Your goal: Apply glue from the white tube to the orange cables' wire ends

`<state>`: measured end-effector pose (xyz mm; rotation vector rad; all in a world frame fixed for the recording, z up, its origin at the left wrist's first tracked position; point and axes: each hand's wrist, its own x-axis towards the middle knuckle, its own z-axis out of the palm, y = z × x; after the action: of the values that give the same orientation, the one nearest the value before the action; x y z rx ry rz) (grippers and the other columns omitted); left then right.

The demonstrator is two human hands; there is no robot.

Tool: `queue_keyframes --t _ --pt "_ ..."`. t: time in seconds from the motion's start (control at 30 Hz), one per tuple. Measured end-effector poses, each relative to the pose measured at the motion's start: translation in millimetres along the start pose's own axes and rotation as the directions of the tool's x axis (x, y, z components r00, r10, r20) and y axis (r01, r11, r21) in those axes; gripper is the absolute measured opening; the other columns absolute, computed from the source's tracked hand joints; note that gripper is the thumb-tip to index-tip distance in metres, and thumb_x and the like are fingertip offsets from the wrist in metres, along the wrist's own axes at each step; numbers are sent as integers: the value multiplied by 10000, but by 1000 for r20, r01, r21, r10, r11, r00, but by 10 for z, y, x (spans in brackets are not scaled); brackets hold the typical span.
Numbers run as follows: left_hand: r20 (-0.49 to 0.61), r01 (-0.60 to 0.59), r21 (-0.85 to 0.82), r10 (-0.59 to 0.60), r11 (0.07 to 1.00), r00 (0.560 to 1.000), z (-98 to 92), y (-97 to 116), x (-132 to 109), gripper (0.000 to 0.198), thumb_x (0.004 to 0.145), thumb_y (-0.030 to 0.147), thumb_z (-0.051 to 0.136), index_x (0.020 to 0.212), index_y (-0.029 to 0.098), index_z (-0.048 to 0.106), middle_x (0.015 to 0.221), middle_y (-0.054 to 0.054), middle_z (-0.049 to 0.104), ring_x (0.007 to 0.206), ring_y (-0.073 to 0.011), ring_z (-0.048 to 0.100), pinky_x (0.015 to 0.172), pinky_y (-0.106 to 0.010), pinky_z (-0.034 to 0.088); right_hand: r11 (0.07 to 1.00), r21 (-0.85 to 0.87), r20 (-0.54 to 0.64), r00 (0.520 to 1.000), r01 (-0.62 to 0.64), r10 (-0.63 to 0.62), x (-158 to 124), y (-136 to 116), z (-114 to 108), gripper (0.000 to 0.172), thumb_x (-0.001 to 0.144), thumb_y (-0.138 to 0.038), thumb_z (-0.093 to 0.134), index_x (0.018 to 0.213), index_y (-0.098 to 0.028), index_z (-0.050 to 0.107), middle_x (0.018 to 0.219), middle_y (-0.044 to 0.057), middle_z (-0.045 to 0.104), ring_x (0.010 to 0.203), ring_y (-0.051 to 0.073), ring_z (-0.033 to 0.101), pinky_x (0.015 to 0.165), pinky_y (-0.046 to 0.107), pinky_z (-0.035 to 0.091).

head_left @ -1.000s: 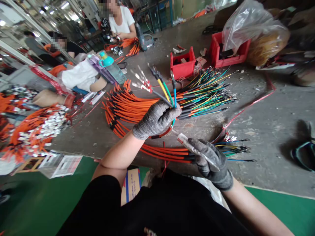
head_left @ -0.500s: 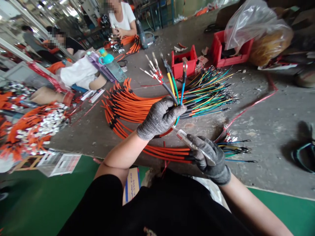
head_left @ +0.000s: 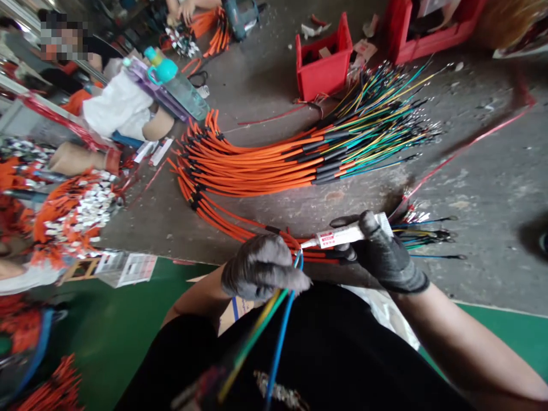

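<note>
My left hand (head_left: 262,268), in a grey knit glove, is shut on a bundle of thin wires (head_left: 274,337). Blue, green and yellow strands run from it down across my black top, and their ends blur out of focus. My right hand (head_left: 383,251), gloved the same, grips a white tube with a red label (head_left: 342,235). The tube lies nearly level, its narrow tip close to the wires at my left hand. Orange sheathed cables (head_left: 252,165) fan out on the concrete floor (head_left: 483,182) beyond my hands, ending in fine coloured wires (head_left: 377,120).
A red plastic crate (head_left: 323,60) stands past the wires. A water bottle with a teal cap (head_left: 180,88) lies to the left, near a seated co-worker (head_left: 64,51). Another person's hands (head_left: 184,8) work at the top, beside a power tool (head_left: 240,17). Orange harnesses with white connectors (head_left: 72,217) lie left.
My left hand has swung the wire bundle from pointing up and away to pointing down towards my body. The tube has turned level, its tip towards the wires. The view has tilted down.
</note>
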<state>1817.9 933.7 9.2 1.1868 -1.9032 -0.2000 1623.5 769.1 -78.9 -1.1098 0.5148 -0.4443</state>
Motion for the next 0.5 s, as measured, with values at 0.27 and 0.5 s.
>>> queue_keyframes --t 0.27,0.5 --pt "186 -351 253 310 902 932 -29 233 -34 100 834 204 859 880 287 828 748 34 635 670 -111 647 586 -295 499 960 -277 65 998 44 -27 12 -111 -148 601 940 -718 604 643 -205 707 558 33 666 477 151 607 468 275 469" --pt "173 -356 299 316 885 933 -40 231 2 122 918 187 771 854 283 810 678 51 600 648 -90 653 561 -270 504 961 -252 97 991 112 -90 20 -147 -83 514 922 -705 650 786 -225 774 587 18 676 486 153 605 443 281 477"
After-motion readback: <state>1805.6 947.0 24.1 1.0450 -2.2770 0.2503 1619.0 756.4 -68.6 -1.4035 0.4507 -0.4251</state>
